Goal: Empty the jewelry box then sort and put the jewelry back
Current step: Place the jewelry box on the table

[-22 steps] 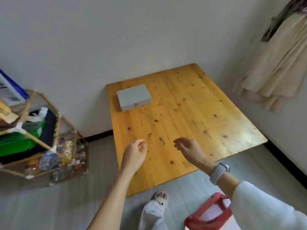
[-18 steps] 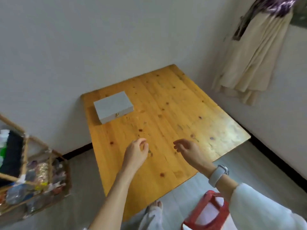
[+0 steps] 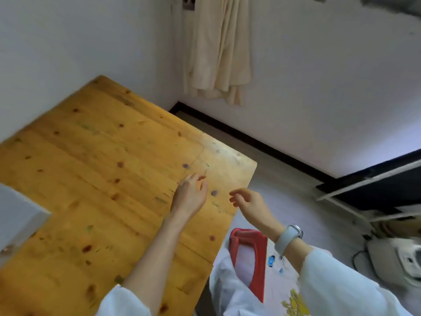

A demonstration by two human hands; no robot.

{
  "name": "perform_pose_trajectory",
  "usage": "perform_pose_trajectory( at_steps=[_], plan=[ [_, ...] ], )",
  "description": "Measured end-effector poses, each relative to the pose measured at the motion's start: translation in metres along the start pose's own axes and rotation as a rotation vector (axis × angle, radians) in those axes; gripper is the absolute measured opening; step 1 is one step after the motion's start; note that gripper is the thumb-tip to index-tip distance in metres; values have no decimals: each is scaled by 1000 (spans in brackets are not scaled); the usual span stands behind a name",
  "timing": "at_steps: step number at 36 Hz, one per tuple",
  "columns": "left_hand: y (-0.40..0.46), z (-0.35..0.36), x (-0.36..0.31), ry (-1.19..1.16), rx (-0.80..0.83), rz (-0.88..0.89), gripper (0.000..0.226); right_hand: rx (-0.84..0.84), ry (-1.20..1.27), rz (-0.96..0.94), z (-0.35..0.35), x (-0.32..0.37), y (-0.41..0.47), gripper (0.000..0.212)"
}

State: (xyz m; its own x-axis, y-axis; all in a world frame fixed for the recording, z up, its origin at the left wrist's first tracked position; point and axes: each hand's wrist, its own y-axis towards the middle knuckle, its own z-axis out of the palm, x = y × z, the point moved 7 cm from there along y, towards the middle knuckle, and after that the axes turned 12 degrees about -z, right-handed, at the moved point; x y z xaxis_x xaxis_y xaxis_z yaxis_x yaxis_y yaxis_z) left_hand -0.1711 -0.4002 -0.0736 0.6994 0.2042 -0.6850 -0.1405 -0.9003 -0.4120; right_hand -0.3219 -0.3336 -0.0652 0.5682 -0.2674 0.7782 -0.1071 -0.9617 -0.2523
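Both grips slack and empty — left hand (image 3: 190, 197) over the table (image 3: 95, 169), right hand (image 3: 249, 202) beside it.

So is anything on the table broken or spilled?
Nothing is spilled. The wooden table has dark knots, small stains and a thin crack line near its far right corner. The grey jewelry box sits closed at the left edge, only partly in view.
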Motion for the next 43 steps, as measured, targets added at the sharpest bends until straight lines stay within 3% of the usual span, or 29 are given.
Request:
perform_pose_trajectory(
  at_steps=[8,17,27,32,36,43],
  plan=[
    [84,8,-2,-33,-55,-132,30,134,-42,-27,-10,-7,116,30],
    [97,-42,47,-134,-316,-294,32,376,-147,-227,51,44,187,30],
    [2,-76,188,-215,-805,-539,28,631,-117,-634,212,74,157,23],
    [-39,-53,238,-183,-943,-625,30,703,-50,-835,264,67,127,22],
    [-64,-32,240,-176,-998,-649,31,733,-47,-953,265,58,100,23],
    [-133,7,187,-162,-1126,-618,31,755,-19,-1064,218,38,44,23]
  ],
)
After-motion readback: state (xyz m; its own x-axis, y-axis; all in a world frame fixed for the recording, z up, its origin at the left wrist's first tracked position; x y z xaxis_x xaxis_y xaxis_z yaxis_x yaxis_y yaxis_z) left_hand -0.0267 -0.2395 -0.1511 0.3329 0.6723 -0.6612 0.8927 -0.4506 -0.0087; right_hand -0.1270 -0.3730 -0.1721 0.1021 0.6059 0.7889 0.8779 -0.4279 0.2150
